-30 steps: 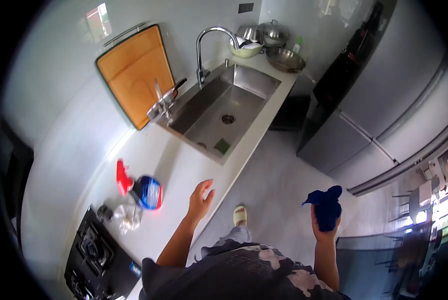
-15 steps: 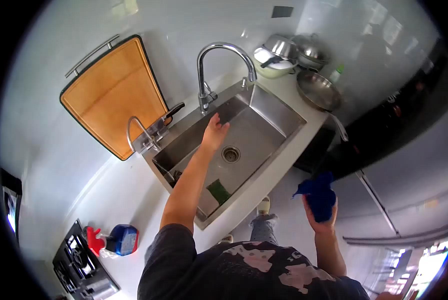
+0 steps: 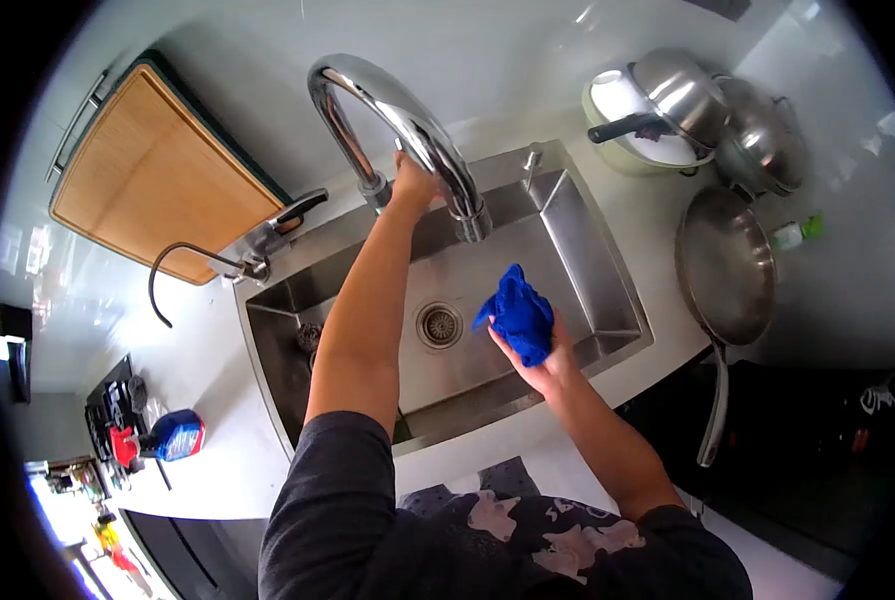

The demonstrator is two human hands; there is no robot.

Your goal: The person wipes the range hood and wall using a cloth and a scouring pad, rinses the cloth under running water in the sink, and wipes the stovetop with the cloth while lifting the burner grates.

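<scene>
A crumpled blue cloth [image 3: 523,315] rests in my right hand [image 3: 551,370], palm up and fingers curled around its underside, over the steel sink [image 3: 596,255]. My left hand [image 3: 417,186] is at the base of the chrome faucet [image 3: 408,118], closed around its side handle. The arched spout partly covers those fingers, and the handle itself is hidden. No water stream shows beneath the spout. The drain [image 3: 440,325] lies between my two forearms on the sink floor.
A wooden cutting board [image 3: 168,170] leans on the wall at left, near a thin second tap [image 3: 168,262] and a black-handled knife [image 3: 303,205]. Stacked pots [image 3: 683,95] and a frying pan [image 3: 730,265] stand at right. A blue spray bottle [image 3: 180,435] sits on the left counter.
My left hand has moved from over the sink to the faucet handle. My right hand has brought the blue cloth from beside the counter to over the sink. The view has moved closer.
</scene>
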